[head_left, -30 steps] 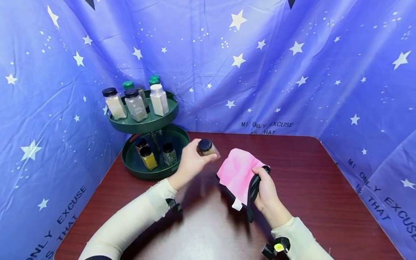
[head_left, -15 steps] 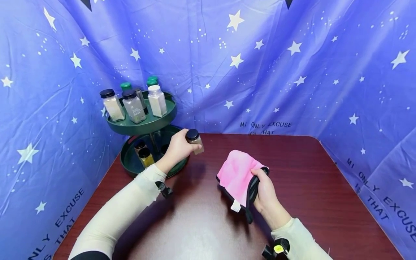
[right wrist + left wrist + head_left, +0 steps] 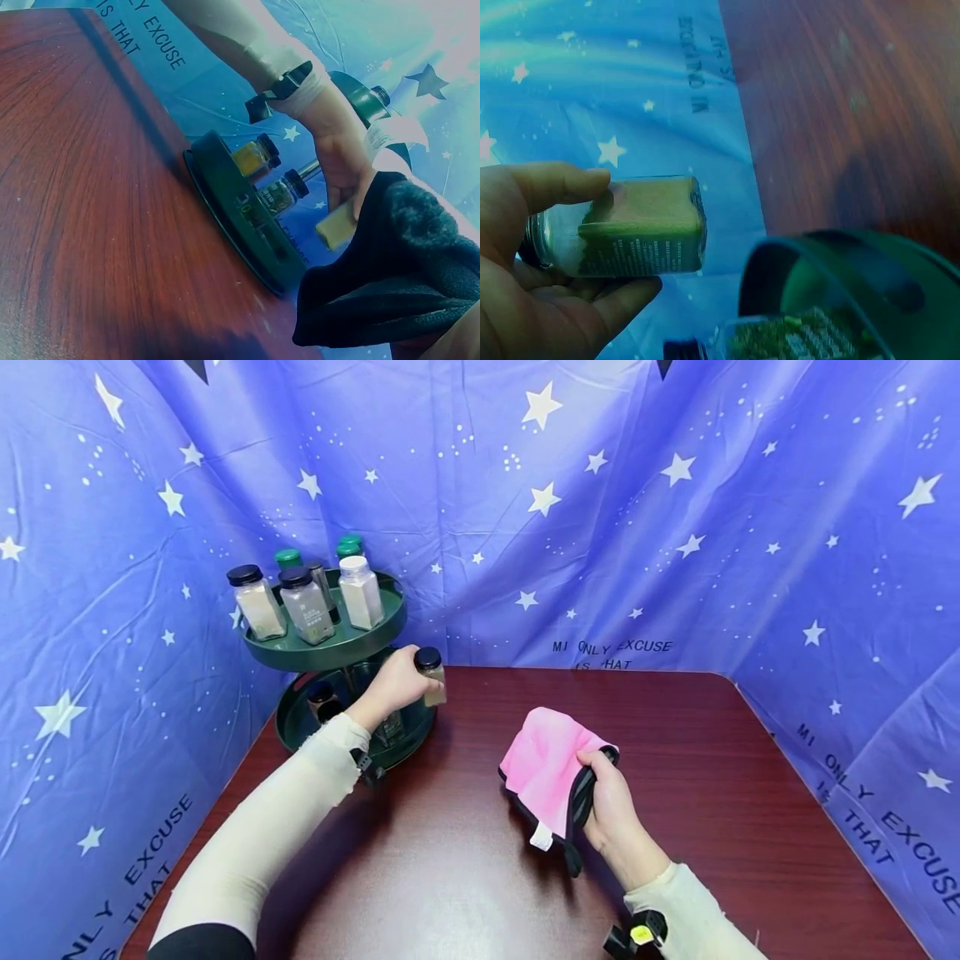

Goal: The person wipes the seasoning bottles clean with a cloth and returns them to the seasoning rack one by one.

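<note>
My left hand (image 3: pixel 395 681) grips a clear spice jar (image 3: pixel 649 229) with a black lid and tan powder inside, held up beside the two-tier green rack. In the left wrist view the thumb and fingers wrap the jar near its lid, with its base pointing toward the lower tray (image 3: pixel 832 247). My right hand (image 3: pixel 613 806) holds a folded pink cloth (image 3: pixel 551 768) with black edging and a white tag, over the middle of the table. In the right wrist view the cloth's black underside (image 3: pixel 382 277) covers part of the left hand.
On the rack's upper tray (image 3: pixel 330 653) stand several spice jars with black, green and white lids. The lower tray (image 3: pixel 225 202) bears a yellow jar (image 3: pixel 251 157) and a jar of green flakes (image 3: pixel 277 195). Star-printed blue curtains surround the dark red table (image 3: pixel 712 777).
My left hand has carried the spice jar left and away from the cloth, toward the rack's lower tray. The right hand and pink cloth have stayed nearly still.
</note>
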The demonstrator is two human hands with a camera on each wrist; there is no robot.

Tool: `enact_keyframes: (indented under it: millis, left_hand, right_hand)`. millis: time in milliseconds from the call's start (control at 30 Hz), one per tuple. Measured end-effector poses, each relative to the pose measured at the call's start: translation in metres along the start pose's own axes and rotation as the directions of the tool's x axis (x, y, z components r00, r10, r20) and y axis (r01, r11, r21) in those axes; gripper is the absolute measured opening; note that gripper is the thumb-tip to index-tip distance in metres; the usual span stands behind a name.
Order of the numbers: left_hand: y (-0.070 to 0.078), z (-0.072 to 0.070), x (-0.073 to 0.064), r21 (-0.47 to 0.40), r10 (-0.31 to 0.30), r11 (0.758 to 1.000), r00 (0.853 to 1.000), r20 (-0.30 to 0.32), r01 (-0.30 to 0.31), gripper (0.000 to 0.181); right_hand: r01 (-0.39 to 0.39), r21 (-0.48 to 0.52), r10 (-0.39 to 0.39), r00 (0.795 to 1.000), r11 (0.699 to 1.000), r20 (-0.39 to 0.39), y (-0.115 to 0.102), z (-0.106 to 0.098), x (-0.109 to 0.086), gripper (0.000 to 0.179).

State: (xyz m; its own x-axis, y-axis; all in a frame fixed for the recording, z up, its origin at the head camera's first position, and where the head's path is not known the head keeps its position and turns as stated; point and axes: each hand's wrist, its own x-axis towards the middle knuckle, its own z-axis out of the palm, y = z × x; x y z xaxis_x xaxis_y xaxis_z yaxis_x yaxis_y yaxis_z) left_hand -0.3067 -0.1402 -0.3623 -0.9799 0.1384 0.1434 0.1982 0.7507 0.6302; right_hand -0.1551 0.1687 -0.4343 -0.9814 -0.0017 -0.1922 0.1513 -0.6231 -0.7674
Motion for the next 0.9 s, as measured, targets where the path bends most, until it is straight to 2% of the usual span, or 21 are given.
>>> enact_keyframes:
  millis: [100,200,333,467,600,700,900]
  left_hand:
    - [-0.006,-0.003,0.008,0.018,-0.018,1.0,1.0,0.012,0.017,0.048]
    - [-0.013,-0.004,0.015,0.041,-0.027,0.999,1.0,-0.003,0.027,0.04]
    - [-0.02,-0.007,0.021,0.015,-0.08,0.997,0.996,-0.028,0.081,0.035]
    - [-0.027,-0.008,0.025,-0.049,-0.146,0.988,0.989,-0.013,0.145,0.041]
    - [-0.034,-0.007,0.026,-0.048,-0.188,0.981,0.982,-0.008,0.188,0.043]
    - [-0.039,-0.006,0.027,0.0,-0.201,0.98,0.98,-0.009,0.201,0.041]
    - [-0.044,-0.003,0.028,0.016,-0.19,0.982,0.982,0.011,0.19,0.035]
  right_hand:
    - [0.004,-0.013,-0.004,1.0,1.0,0.009,0.001,0.0,0.0,0.021]
    - [-0.01,-0.021,0.01,1.0,1.0,0.003,0.003,0.0,0.0,0.02]
    - [-0.036,-0.027,0.035,0.999,0.999,-0.023,0.005,0.001,0.0,0.018]
    - [-0.035,-0.026,0.034,0.999,0.999,-0.031,0.006,0.001,0.0,0.018]
    - [-0.028,-0.023,0.027,0.999,0.999,-0.022,0.008,0.001,-0.001,0.019]
    - [-0.026,-0.026,0.026,1.0,0.999,-0.018,0.009,0.001,-0.001,0.02]
    - [-0.03,-0.028,0.029,0.999,0.999,-0.025,0.011,0.002,0.001,0.021]
